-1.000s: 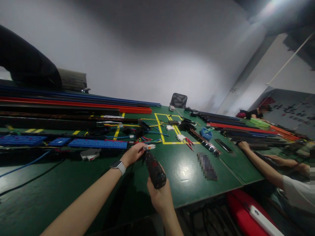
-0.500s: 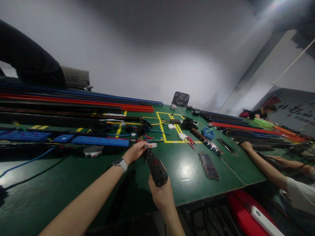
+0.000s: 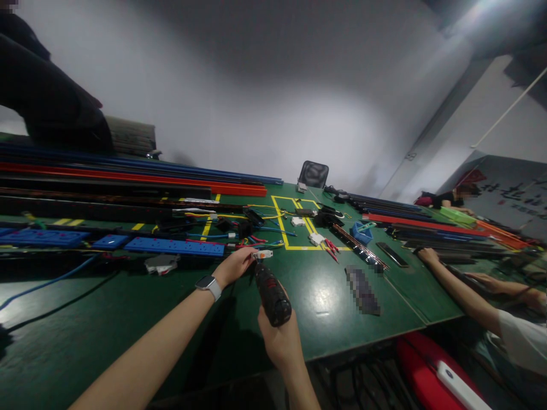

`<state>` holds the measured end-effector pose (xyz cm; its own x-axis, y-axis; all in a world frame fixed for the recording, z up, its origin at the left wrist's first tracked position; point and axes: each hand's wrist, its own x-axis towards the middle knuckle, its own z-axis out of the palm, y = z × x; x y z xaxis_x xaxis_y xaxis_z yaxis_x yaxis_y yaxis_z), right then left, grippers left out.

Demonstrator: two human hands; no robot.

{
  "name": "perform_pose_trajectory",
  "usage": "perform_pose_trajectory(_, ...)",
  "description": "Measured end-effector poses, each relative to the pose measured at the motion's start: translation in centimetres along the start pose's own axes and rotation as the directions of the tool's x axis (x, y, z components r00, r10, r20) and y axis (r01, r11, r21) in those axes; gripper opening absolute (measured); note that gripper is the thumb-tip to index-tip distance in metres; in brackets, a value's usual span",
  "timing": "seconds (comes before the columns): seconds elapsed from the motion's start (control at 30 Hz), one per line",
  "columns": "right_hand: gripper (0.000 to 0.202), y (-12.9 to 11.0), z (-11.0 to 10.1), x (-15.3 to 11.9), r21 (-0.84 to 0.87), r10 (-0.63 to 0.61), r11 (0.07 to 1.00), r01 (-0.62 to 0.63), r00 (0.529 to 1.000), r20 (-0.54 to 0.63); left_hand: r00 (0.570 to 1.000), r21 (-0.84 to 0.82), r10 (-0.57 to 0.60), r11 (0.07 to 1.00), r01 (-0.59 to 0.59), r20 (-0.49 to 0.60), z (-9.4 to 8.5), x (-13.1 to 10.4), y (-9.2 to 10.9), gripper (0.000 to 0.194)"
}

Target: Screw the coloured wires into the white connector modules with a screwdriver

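Observation:
My left hand point(image 3: 235, 265), with a watch on its wrist, is closed on a small white electrical part point(image 3: 265, 254) that has an orange spot. My right hand point(image 3: 282, 339) is wrapped round a black cordless drill point(image 3: 272, 295). The drill's front end points away from me and meets the white part, or comes very close to it; the exact contact is too small to tell. Left of my left hand lies a blue socket strip point(image 3: 175, 246), with coloured wires point(image 3: 256, 238) at its end. A grey-white module point(image 3: 161, 263) rests in front of the strip.
Long black, blue and red rails point(image 3: 239, 188) lie across the green table point(image 3: 316, 319). White modules point(image 3: 317, 238), red-handled leads point(image 3: 331, 249), a blue bin point(image 3: 362, 230) and a phone point(image 3: 392, 254) lie to the right. A co-worker's arm point(image 3: 461, 287) reaches in there.
My hands, the drill and the white part look almost unmoved. At the far left, a dark-clothed person has shifted, with more of them showing at the top.

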<state>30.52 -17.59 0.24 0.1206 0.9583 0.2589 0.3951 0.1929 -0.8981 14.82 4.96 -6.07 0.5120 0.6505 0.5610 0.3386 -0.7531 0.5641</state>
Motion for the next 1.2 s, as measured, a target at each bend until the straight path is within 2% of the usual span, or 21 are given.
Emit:
perform_pose_trajectory(0.3,0.048,0.44,0.12,-0.08,0.046,-0.021,0.999,0.025,0.997,-0.081,1.0,0.003,0.013,1.0,-0.013,0.01,-0.12,0.09,0.12,0.029)
perform_pose_trajectory(0.67,0.039,0.49,0.13,-0.15,0.033,-0.019,0.999,0.022,0.996,-0.086,1.0,-0.003,0.009,1.0,-0.009,-0.003,-0.32,0.08,0.42,0.029)
perform_pose_trajectory(0.93,0.042,0.12,0.06,0.17,0.03,-0.012,0.999,0.015,0.997,-0.071,1.0,0.004,0.015,1.0,-0.015,0.002,-0.19,0.01,0.16,0.03)
perform_pose_trajectory(1.2,0.057,-0.11,0.02,0.12,0.05,-0.011,0.999,0.016,0.996,-0.088,1.0,-0.011,0.011,1.0,-0.011,-0.01,-0.43,0.1,0.68,0.029)
